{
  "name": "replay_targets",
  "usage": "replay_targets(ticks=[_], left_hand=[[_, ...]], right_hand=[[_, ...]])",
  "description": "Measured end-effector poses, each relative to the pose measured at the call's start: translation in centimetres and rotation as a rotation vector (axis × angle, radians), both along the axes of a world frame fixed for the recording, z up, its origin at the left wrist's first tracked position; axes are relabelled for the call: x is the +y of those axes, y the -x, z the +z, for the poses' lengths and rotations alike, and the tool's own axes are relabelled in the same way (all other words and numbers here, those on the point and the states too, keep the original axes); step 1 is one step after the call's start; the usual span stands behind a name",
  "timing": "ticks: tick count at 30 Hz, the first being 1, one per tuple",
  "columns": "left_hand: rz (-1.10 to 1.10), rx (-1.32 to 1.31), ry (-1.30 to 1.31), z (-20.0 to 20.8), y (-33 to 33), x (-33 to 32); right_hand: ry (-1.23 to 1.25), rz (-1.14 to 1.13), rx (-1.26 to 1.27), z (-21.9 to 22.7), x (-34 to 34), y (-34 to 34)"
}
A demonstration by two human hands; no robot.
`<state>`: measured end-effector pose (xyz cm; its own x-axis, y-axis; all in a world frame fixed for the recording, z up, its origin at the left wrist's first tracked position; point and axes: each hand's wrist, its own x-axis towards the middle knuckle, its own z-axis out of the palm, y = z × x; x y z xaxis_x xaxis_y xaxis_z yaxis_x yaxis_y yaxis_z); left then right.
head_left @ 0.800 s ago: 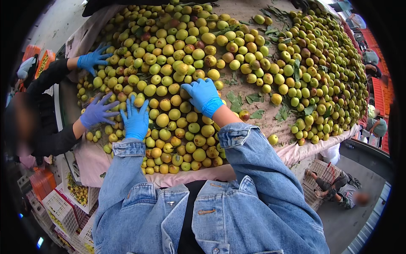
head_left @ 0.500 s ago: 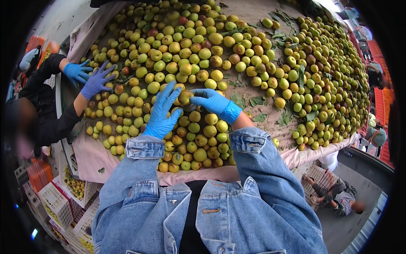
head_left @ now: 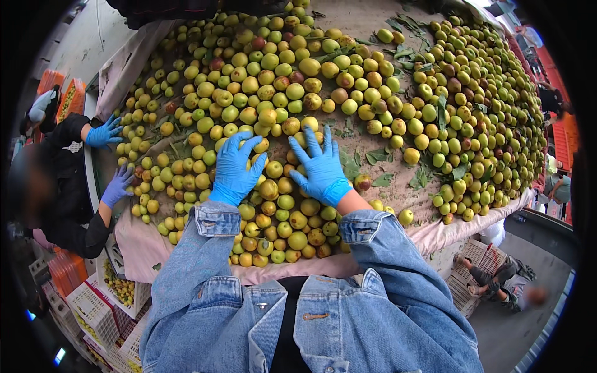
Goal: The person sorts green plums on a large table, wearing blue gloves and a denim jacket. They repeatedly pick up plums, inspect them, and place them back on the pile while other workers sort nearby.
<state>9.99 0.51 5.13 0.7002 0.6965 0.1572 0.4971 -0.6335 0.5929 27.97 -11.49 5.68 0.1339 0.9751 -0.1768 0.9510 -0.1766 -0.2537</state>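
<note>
Two blue-gloved hands lie flat on a heap of small round green-yellow fruit (head_left: 280, 205), palms down, nothing gripped. Nearest the body, faded denim jacket sleeves (head_left: 205, 261) lead up to them. Left hand (head_left: 235, 169) spreads its fingers wide over the fruit just left of centre; right hand (head_left: 322, 168) does likewise just beside it, fingers fanned, a few fruit showing between the two. That flat, splayed pose suits sweeping or feeling through loose fruit rather than picking one.

Fruit covers a pale cloth-covered table (head_left: 398, 239), with scattered green leaves (head_left: 379, 155) on a bare patch to the right. At the left edge, a co-worker's blue-gloved hands (head_left: 104, 133) touch the pile. White plastic crates (head_left: 93, 304) stand below.
</note>
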Motion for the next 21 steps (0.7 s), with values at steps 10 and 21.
replay_targets(ticks=[10, 21], left_hand=[[-0.157, 0.253, -0.251, -2.5, -1.7, 4.7], [0.315, 0.547, -0.276, -4.4, 7.8, 5.3]], right_hand=[[0.027, 0.528, 0.145, 0.7, -2.6, 1.4], [-0.482, 0.087, 0.053, 1.6, 9.1, -7.9]])
